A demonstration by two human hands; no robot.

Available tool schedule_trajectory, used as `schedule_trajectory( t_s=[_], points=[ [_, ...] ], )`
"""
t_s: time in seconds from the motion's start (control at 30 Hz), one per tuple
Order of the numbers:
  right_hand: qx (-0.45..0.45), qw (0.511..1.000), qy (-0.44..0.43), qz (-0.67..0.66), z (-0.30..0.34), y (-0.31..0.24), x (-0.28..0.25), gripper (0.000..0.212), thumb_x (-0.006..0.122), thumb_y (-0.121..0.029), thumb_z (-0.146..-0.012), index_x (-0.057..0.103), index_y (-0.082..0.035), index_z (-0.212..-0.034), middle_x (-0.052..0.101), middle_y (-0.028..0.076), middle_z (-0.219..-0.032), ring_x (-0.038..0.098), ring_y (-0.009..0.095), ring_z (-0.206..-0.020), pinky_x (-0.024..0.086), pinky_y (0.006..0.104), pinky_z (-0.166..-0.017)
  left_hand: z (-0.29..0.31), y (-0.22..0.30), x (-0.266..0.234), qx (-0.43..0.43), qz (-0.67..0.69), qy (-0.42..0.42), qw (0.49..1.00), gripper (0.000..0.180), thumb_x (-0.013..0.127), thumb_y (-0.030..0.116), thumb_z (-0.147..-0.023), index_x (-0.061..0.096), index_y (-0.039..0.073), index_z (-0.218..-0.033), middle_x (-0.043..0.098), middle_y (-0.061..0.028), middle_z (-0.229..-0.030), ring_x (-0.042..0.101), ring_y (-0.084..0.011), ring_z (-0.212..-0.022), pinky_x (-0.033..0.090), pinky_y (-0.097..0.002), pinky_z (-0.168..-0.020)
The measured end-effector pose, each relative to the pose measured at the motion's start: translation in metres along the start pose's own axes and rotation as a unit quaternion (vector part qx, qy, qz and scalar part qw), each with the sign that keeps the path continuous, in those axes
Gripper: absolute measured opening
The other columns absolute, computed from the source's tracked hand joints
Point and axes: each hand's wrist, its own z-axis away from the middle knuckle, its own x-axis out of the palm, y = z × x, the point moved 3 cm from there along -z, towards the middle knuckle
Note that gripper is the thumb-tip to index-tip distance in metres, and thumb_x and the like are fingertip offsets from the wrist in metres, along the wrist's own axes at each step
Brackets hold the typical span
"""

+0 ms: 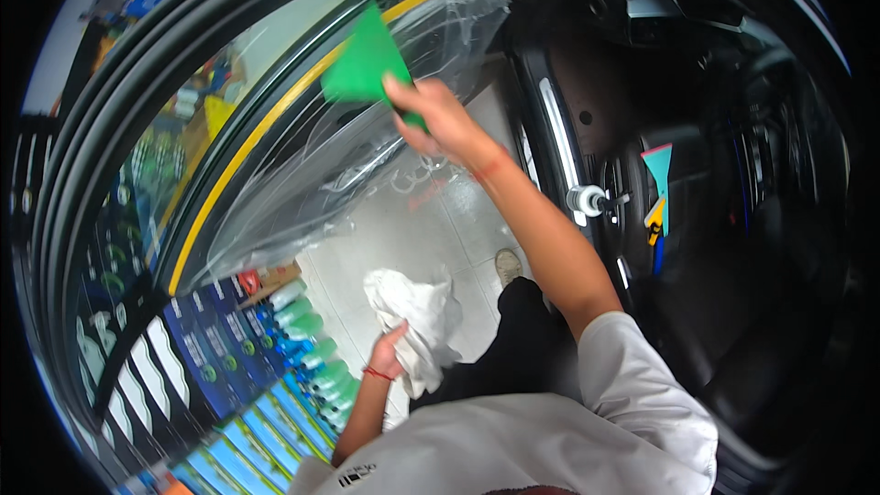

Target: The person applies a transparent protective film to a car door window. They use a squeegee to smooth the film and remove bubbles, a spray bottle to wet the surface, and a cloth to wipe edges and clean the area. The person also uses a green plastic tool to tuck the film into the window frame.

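My right hand point(442, 119) is raised in front of an open car door and closed around the handle of a green film scraper point(365, 60). The scraper has a broad, flat blade, which overlaps the door's window sill in view. I cannot tell whether it touches the door. Yellow tape point(240, 148) runs along the sill and holds a clear plastic sheet point(312, 179) that hangs over the door's inner side. Lower down, near my body, my left hand point(390, 353) grips a crumpled white cloth point(417, 312).
On the dark car seat at right lie a teal squeegee point(658, 179) and a yellow cutter point(654, 220). A white-capped bottle point(587, 201) stands at the car's sill. Several green spray bottles point(316, 348) line up beside blue boxes point(220, 339) at lower left. Pale tiles point(385, 229) cover the floor.
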Motion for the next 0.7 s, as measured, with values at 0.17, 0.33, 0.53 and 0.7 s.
schedule_trajectory(
  t_s=[0.17,0.33,0.53,0.7],
  points=[
    [0.27,0.916,-0.083,0.285,0.159,0.065,-0.018,0.053,0.061,-0.056,-0.093,0.067,-0.003,-0.084,0.054,0.001,-0.053,0.054,0.011,-0.04,0.045,0.0275,-0.037,0.003,0.031,0.071,0.106,-0.02,0.031,0.994,0.059,0.054,0.035,-0.102,0.041,-0.007,-0.142,0.057,-0.0195,-0.136,0.057,-0.0319,-0.125,0.047,-0.0463,-0.105],
    [0.185,0.91,0.017,0.372,0.236,0.125,0.004,0.052,0.061,-0.047,-0.096,0.057,-0.007,-0.063,0.055,0.002,-0.052,0.046,0.01,-0.037,0.036,0.0273,-0.035,0.001,0.028,0.161,0.234,-0.344,0.174,0.892,0.049,0.052,0.036,-0.104,0.059,-0.007,-0.125,0.068,-0.0139,-0.114,0.062,-0.0183,-0.102,0.048,-0.034,-0.09],
    [0.209,0.939,0.247,0.112,0.202,0.101,-0.02,0.041,0.063,-0.043,-0.097,0.056,-0.01,-0.074,0.044,-0.004,-0.05,0.037,0.007,-0.036,0.025,0.0243,-0.033,-0.03,0.036,0.155,0.178,-0.531,0.077,0.825,0.036,0.062,0.038,-0.096,0.072,0.003,-0.1,0.072,-0.0171,-0.084,0.069,-0.0269,-0.072,0.055,-0.0369,-0.07],
    [0.192,0.916,0.257,0.24,0.136,0.057,-0.08,0.047,0.056,-0.049,-0.1,0.054,-0.01,-0.073,0.041,-0.004,-0.049,0.034,0.006,-0.035,0.024,0.0244,-0.033,-0.068,0.048,0.167,0.31,-0.649,0.036,0.693,0.03,0.066,0.021,-0.076,0.073,0.01,-0.103,0.07,-0.0215,-0.091,0.068,-0.0406,-0.089,0.052,-0.0506,-0.08]
  ],
)
